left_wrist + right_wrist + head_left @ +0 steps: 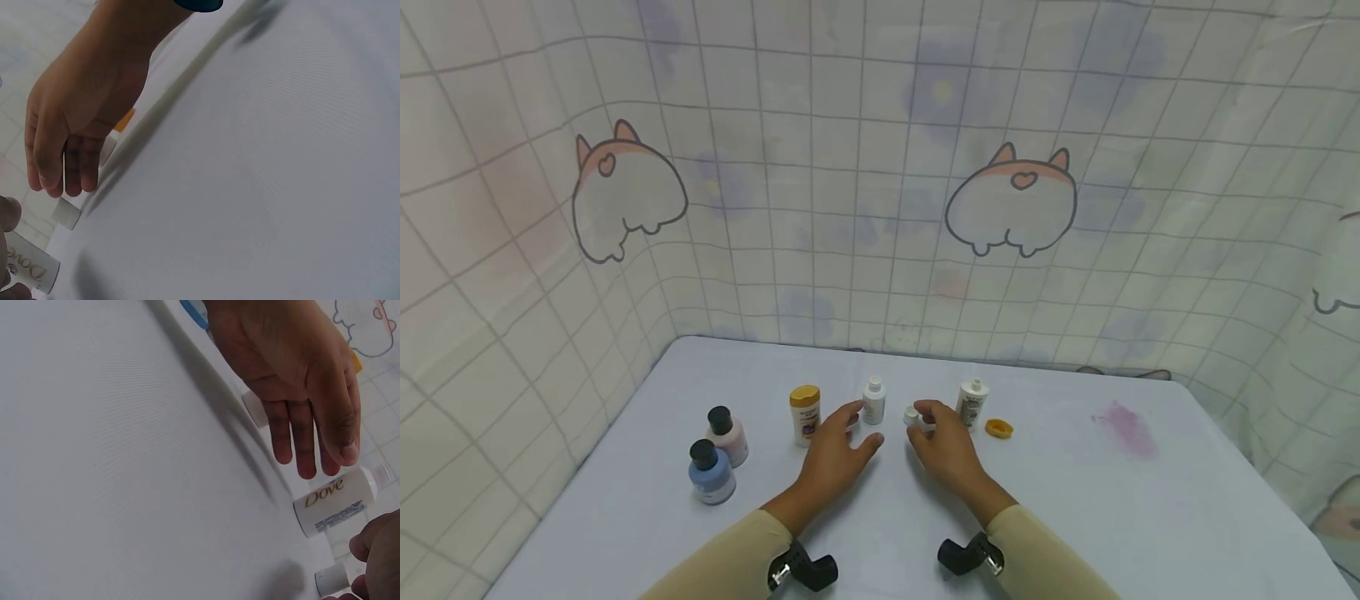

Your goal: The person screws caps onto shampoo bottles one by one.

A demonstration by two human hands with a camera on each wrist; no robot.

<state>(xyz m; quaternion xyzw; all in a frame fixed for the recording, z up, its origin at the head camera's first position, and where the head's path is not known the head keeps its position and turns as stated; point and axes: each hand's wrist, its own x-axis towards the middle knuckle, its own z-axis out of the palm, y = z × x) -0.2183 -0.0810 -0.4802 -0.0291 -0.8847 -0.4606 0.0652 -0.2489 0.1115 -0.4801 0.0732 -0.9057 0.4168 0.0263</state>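
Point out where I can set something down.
Bare: the table right of the yellow cap, across the pink stain, to the right edge; a smaller gap between the pink bottle and yellow-capped bottle. Crowded: the middle, where left grip and right grip are among white bottles.

A curtained-off tabletop nook, perhaps in a home: in the head view, checked cloth (865, 217) with cartoon animals (1011, 204) hangs from ten to two o'clock, and a white table (1120, 517) at six bears small toiletry bottles (873, 405)
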